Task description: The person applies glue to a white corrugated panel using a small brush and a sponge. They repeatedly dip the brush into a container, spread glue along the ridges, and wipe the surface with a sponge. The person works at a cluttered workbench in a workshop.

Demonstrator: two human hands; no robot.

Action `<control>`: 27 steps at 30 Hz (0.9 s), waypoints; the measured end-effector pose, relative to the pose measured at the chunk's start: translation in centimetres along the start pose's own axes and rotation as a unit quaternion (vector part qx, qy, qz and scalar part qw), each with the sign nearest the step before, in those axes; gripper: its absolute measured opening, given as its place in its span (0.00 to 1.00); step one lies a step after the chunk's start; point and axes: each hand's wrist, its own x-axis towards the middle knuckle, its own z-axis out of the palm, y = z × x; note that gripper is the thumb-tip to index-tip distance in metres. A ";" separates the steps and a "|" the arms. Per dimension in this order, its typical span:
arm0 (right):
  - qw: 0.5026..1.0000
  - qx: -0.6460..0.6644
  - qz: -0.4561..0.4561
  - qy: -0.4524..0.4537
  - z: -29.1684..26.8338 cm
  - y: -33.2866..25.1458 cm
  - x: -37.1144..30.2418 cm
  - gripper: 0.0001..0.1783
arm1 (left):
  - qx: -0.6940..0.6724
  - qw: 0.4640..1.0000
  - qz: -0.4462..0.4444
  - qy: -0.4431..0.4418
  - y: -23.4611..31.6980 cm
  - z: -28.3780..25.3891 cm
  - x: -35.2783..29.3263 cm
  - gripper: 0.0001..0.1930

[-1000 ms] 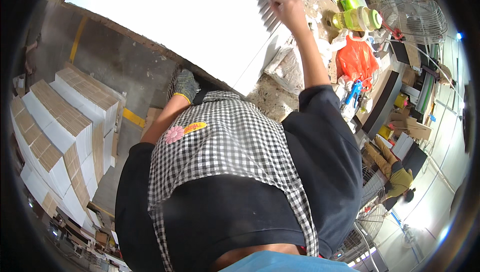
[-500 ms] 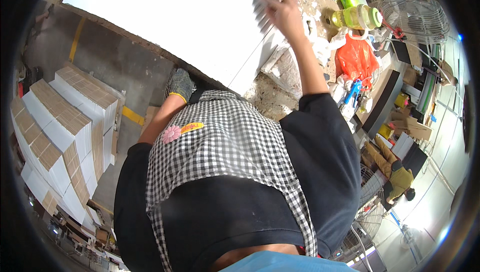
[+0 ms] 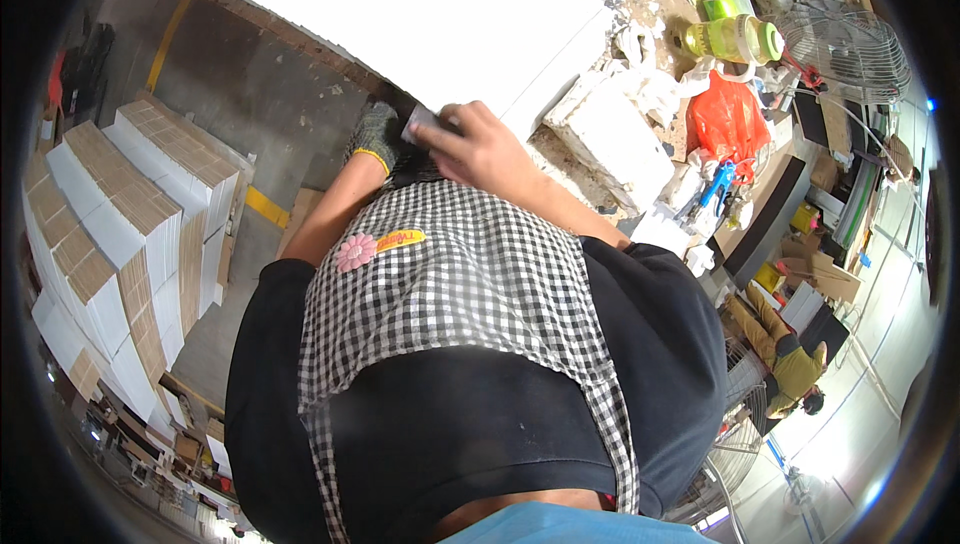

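A large white board (image 3: pixel 400 24) lies on the work table, its near edge in front of my body. My right hand (image 3: pixel 482 149) is bare and closed on a small grey flat block (image 3: pixel 412 126), held at the board's near corner. Blur hides the block's exact kind. Close beside it on the left, my left hand (image 3: pixel 372 134) wears a grey knitted glove with a yellow cuff. It is at the board's near edge, and its fingers are mostly hidden.
Right of the board lie a white-crusted slab (image 3: pixel 610 139), a red plastic bag (image 3: pixel 725 114), a blue-handled tool (image 3: pixel 715 187) and a yellow-green bottle (image 3: pixel 735 39). A wire fan (image 3: pixel 845 49) stands beyond. Stacked white-and-brown sheets (image 3: pixel 140 214) stand at left. Another person (image 3: pixel 795 364) is at far right.
My right hand has come from the board's far right edge to its near corner, beside my left hand, with the grey block. The left hand stays near the same edge.
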 end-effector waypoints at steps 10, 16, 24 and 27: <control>0.998 -0.052 0.033 -0.015 0.5 0.3 -1.4 0.27 | 0.068 0.997 0.005 -0.029 1.3 -3.0 -1.0 0.24; 0.994 -0.089 -0.039 -0.040 -2.2 4.8 -1.9 0.31 | 0.078 0.997 0.015 -0.020 1.5 -3.9 -1.5 0.30; 0.996 -0.037 0.074 -0.043 -4.1 8.0 -0.1 0.36 | 0.119 0.991 0.003 -0.060 1.3 -3.8 -1.7 0.25; 0.989 -0.085 -0.080 -0.093 -2.9 6.2 -2.1 0.35 | 0.133 0.990 0.020 -0.041 1.3 -3.3 -1.1 0.23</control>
